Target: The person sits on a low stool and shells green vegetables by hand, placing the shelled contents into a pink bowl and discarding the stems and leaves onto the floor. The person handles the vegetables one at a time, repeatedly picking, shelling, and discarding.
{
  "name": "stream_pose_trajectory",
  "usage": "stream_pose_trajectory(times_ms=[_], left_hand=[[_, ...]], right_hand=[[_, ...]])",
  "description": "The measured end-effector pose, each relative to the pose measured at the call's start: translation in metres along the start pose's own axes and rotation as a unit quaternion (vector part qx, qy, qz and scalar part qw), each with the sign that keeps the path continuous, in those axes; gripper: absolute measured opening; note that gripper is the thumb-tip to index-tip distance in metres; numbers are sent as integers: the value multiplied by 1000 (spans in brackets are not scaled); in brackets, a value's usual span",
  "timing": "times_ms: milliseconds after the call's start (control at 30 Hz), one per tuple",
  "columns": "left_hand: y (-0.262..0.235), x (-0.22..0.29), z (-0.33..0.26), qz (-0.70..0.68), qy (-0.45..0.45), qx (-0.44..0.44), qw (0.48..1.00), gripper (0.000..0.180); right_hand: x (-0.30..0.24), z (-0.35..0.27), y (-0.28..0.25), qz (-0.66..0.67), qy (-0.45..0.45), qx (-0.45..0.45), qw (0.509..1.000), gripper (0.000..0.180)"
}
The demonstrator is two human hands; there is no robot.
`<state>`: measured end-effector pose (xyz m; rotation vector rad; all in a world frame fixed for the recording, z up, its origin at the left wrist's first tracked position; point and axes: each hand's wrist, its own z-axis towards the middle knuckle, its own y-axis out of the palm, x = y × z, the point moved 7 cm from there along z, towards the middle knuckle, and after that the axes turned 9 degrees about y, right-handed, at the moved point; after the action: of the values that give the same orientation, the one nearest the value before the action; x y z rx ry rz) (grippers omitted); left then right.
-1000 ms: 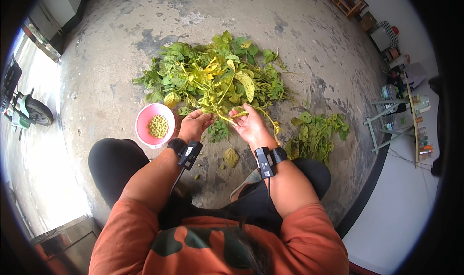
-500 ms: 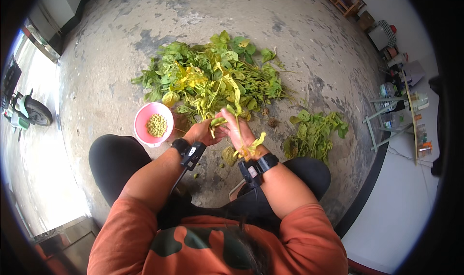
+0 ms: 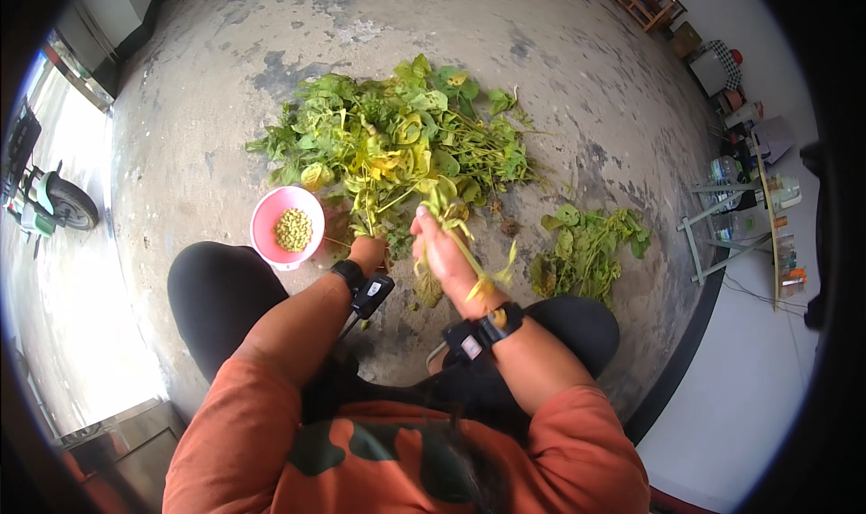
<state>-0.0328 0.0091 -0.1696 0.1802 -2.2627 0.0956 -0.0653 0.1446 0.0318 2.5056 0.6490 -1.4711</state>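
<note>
My right hand [image 3: 444, 254] is closed round a yellow-green bean stalk [image 3: 469, 258], whose leafy end sticks out past my fingers and whose other end trails over my wrist. To its left, my left hand [image 3: 368, 254] is lowered with its fingers curled down. What lies in those fingers, if anything, is hidden. Just left of that hand stands a pink bowl [image 3: 262, 218] with shelled green beans [image 3: 292, 231] in its bottom. A large heap of leafy bean plants [image 3: 352, 117], partly yellowed, lies on the floor beyond both hands.
A smaller pile of bean plants [image 3: 591, 252] lies by my right knee. Loose bits of plant are scattered on the grey concrete floor [image 3: 225, 54] between my legs. At the right wall stands a folding-legged table [image 3: 713, 225] with bottles; a motorbike [image 3: 59, 203] shows at the left doorway.
My hands, close together at the pods before, have drawn apart. The left moved down and left toward the bowl; the right keeps the stalk, which has swung slightly.
</note>
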Motion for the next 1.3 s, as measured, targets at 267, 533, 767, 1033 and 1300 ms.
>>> stream_pose_trajectory(times_ms=[267, 533, 767, 1033, 1300], left_hand=[[10, 46, -33, 243, -14, -134, 961, 65], [4, 176, -88, 55, 392, -50, 917, 32], [8, 180, -102, 108, 399, -89, 906, 31], [4, 157, -75, -80, 324, -47, 941, 21], [19, 146, -64, -198, 203, -115, 952, 13]], right_hand=[[-25, 10, -39, -18, 43, -103, 994, 52], [-18, 22, -40, -9, 64, -167, 984, 37], [-13, 31, -30, -30, 66, -159, 985, 30], [2, 48, -40, 117, 89, -85, 985, 28], [-7, 55, -43, 77, 76, -49, 993, 30]])
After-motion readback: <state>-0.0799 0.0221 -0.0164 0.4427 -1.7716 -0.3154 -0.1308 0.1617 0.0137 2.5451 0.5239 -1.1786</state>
